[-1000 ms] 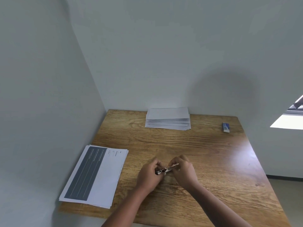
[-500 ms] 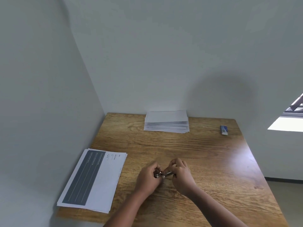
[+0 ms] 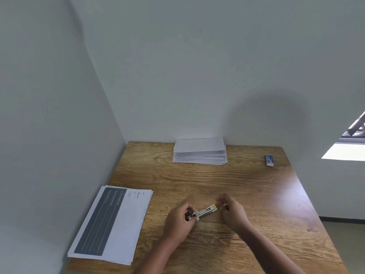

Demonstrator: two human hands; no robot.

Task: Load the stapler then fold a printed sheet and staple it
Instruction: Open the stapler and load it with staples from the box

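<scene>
Since a second ago the hands have parted: the right hand [image 3: 230,209] has drawn away from the stapler [image 3: 202,212], whose magazine now shows drawn out, yellow-tipped. The left hand [image 3: 178,216] grips its rear end just above the wooden table [image 3: 256,204]. The right hand's fingers are blurred; they seem to pinch something thin, perhaps staples, but I cannot tell. The stapler looks small, stiff and metal, light enough to hold by its hinge end. The printed sheets [image 3: 112,224] lie flat at the left, thin and easily creased; folded sheets [image 3: 199,151] and a small box [image 3: 269,160] sit at the back.
</scene>
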